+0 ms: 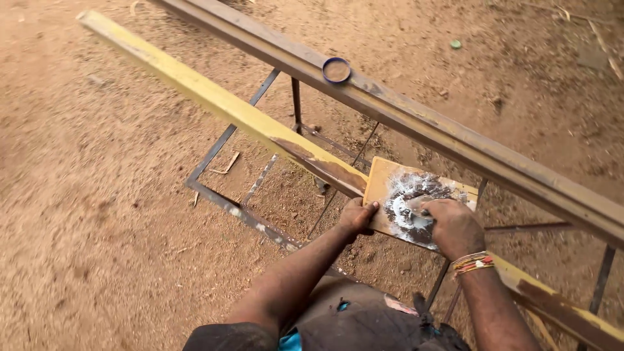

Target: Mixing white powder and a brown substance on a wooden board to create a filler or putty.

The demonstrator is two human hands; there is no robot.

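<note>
Listing what I see from the left of the frame across: bare sandy ground (84, 214) fills the left half. A long yellow-painted beam (195, 91) runs from the upper left down toward centre, its paint worn to brown near the lower end. Under it, a dark metal stand (221, 198) shows its thin bars against the dirt. Above centre, a small blue round lid (337, 69) sits on a second, rust-brown beam (455, 140) that crosses from top centre to the right edge.

Centre, lower: my left hand (357, 216) has its fingers closed over the near-left edge of a small wooden board (390, 188), thumb on top. The board lies across the yellow beam, just right of centre, smeared with a whitish-grey swirl of paste (406, 195).

Right of that, my right hand (455, 227) is closed on a small pale lump (416, 205) pressed into the paste; what the lump is I cannot tell. Coloured bangles (473, 262) ring that wrist.
</note>
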